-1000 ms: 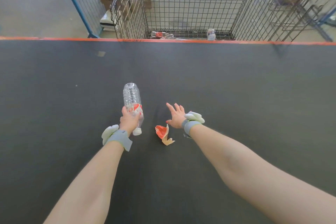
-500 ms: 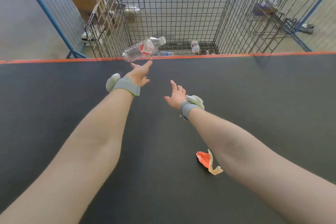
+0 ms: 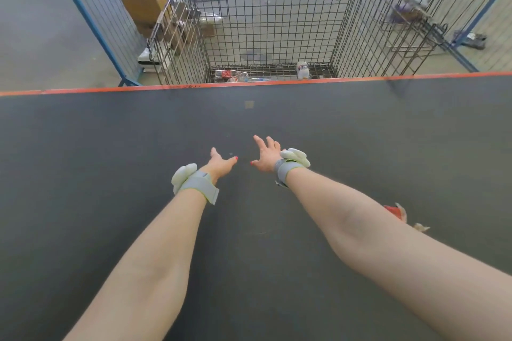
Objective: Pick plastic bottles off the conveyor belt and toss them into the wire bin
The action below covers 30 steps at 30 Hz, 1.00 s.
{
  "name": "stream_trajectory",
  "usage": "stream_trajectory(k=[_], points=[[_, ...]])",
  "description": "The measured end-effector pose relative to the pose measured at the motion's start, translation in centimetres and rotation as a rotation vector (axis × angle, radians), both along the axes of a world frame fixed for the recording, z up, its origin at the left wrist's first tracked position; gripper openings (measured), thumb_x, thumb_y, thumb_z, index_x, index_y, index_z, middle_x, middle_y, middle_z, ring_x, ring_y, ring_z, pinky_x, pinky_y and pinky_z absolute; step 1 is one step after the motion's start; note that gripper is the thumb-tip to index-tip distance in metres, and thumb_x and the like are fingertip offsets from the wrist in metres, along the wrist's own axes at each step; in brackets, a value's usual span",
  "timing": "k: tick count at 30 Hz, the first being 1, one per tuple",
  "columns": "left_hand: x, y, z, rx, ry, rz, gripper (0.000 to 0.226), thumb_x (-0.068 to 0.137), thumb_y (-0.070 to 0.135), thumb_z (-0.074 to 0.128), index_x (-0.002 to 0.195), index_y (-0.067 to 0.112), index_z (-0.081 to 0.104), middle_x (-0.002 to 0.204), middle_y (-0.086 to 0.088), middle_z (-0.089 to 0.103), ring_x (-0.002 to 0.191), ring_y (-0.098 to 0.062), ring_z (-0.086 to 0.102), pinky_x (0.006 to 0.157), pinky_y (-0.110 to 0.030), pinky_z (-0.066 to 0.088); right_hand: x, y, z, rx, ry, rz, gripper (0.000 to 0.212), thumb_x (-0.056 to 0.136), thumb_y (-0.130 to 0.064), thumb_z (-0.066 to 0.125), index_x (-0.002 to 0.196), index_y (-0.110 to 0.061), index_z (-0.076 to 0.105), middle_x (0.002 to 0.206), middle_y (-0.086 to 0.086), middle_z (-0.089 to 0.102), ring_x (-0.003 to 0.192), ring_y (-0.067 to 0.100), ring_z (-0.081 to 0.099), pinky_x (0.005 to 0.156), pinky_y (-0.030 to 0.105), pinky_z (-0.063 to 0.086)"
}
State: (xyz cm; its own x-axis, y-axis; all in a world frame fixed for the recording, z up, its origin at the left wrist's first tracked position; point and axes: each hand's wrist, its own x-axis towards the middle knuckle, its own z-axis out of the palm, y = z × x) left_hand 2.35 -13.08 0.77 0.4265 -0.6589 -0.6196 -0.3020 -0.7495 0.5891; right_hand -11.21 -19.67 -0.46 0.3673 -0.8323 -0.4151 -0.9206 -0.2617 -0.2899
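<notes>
My left hand (image 3: 220, 165) and my right hand (image 3: 266, 153) hover side by side over the middle of the dark conveyor belt (image 3: 110, 160), both with fingers spread and holding nothing. Beyond the belt's orange far edge stands the wire bin (image 3: 277, 14). On its floor lie clear plastic bottles with red labels (image 3: 231, 75) at the left and another bottle (image 3: 302, 70) upright toward the right. No bottle lies on the visible belt.
A torn red and tan scrap (image 3: 399, 213) lies on the belt, partly hidden behind my right forearm. A small tan patch (image 3: 249, 104) marks the belt near the far edge. Cardboard boxes (image 3: 144, 5) and blue-framed fencing (image 3: 83, 14) stand left of the bin, wire racks (image 3: 410, 16) to its right.
The bottle left my left hand, flew over the belt edge and now lies in the bin. My left hand has dropped back beside the right; the scrap moved right.
</notes>
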Motion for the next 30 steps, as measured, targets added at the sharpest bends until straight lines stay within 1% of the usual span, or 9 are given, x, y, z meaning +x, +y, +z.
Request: stream_trajectory(k=[4, 8, 12, 17, 20, 23, 26, 28, 30], points=[[-0.4, 6.2, -1.4, 0.098, -0.150, -0.131, 0.088, 0.095, 0.040, 0.052, 0.153, 0.014, -0.009, 0.158, -0.016, 0.016, 0.144, -0.032, 0.022, 0.118, -0.041, 0.021, -1.1, 4.1, 0.0, 0.046, 0.032, 0.043, 0.079, 0.096, -0.041, 0.052, 0.154, -0.034, -0.001, 0.162, 0.006, -0.003, 0.148, 0.031, 0.002, 0.118, 0.048, 0.012], [-0.5, 11.2, -3.3, 0.237, -0.379, -0.327, 0.085, 0.095, 0.045, 0.049, 0.154, 0.016, -0.005, 0.160, -0.015, 0.002, 0.148, -0.033, 0.006, 0.120, -0.043, 0.011, -2.8, 8.1, -0.8, 0.149, 0.074, 0.095, 0.083, 0.093, -0.049, 0.052, 0.153, -0.038, -0.005, 0.162, 0.000, -0.012, 0.149, 0.034, 0.001, 0.118, 0.049, 0.010], [-1.0, 14.7, -5.0, 0.274, -0.426, -0.400, 0.081, 0.096, 0.043, 0.048, 0.154, 0.018, -0.003, 0.160, -0.013, -0.006, 0.148, -0.031, -0.005, 0.121, -0.044, 0.007, -4.5, 11.8, -2.4, 0.314, 0.143, -0.022, 0.087, 0.089, -0.065, 0.045, 0.151, -0.041, -0.011, 0.160, 0.000, -0.018, 0.147, 0.037, 0.014, 0.114, 0.045, 0.022], [-1.7, 18.1, -6.1, 0.312, -0.412, -0.463, 0.081, 0.096, 0.043, 0.047, 0.154, 0.018, -0.005, 0.160, -0.009, -0.011, 0.148, -0.030, -0.007, 0.120, -0.043, 0.007, -6.7, 15.4, -4.6, 0.473, 0.331, -0.046, 0.080, 0.092, -0.070, 0.030, 0.155, -0.031, 0.001, 0.162, 0.005, -0.009, 0.149, 0.029, -0.004, 0.118, 0.041, 0.001], [-1.9, 19.0, -5.8, 0.312, -0.375, -0.454, 0.080, 0.097, 0.042, 0.046, 0.154, 0.017, -0.003, 0.160, -0.010, -0.006, 0.148, -0.030, 0.000, 0.119, -0.042, 0.010, -7.9, 16.1, -4.7, 0.485, 0.442, -0.014, 0.078, 0.092, -0.070, 0.026, 0.155, -0.031, -0.001, 0.162, 0.001, -0.007, 0.149, 0.027, 0.006, 0.118, 0.039, 0.007], [-1.7, 19.5, -5.4, 0.276, -0.271, -0.416, 0.079, 0.097, 0.039, 0.048, 0.154, 0.015, -0.002, 0.160, -0.013, 0.001, 0.148, -0.029, 0.010, 0.119, -0.041, 0.015, -8.2, 16.1, -3.3, 0.442, 0.418, -0.032, 0.075, 0.096, -0.063, 0.027, 0.155, -0.027, -0.002, 0.162, 0.005, -0.006, 0.149, 0.029, -0.006, 0.118, 0.040, -0.002], [-1.1, 19.7, -5.0, 0.193, -0.242, -0.337, 0.078, 0.096, 0.036, 0.051, 0.153, 0.013, 0.003, 0.159, -0.014, 0.009, 0.145, -0.032, 0.019, 0.118, -0.042, 0.020, -7.3, 16.0, -1.6, 0.391, 0.300, -0.035, 0.078, 0.096, -0.062, 0.033, 0.154, -0.030, -0.007, 0.162, 0.006, -0.008, 0.149, 0.032, -0.005, 0.118, 0.044, 0.000], [-0.8, 20.1, -4.6, 0.175, -0.316, -0.328, 0.080, 0.095, 0.039, 0.051, 0.154, 0.014, 0.003, 0.159, -0.014, 0.006, 0.146, -0.033, 0.014, 0.119, -0.042, 0.017, -6.4, 16.1, -1.2, 0.342, 0.223, -0.007, 0.083, 0.092, -0.065, 0.039, 0.154, -0.035, -0.008, 0.162, 0.004, -0.012, 0.149, 0.035, -0.002, 0.118, 0.047, 0.006], [-0.3, 20.7, -4.4, 0.145, -0.377, -0.302, 0.085, 0.094, 0.043, 0.051, 0.154, 0.017, -0.003, 0.160, -0.010, -0.005, 0.148, -0.032, -0.002, 0.120, -0.044, 0.009, -5.4, 16.6, -1.3, 0.300, 0.163, 0.031, 0.092, 0.086, -0.069, 0.047, 0.152, -0.039, -0.008, 0.161, 0.000, -0.017, 0.149, 0.035, -0.003, 0.118, 0.049, 0.008]])
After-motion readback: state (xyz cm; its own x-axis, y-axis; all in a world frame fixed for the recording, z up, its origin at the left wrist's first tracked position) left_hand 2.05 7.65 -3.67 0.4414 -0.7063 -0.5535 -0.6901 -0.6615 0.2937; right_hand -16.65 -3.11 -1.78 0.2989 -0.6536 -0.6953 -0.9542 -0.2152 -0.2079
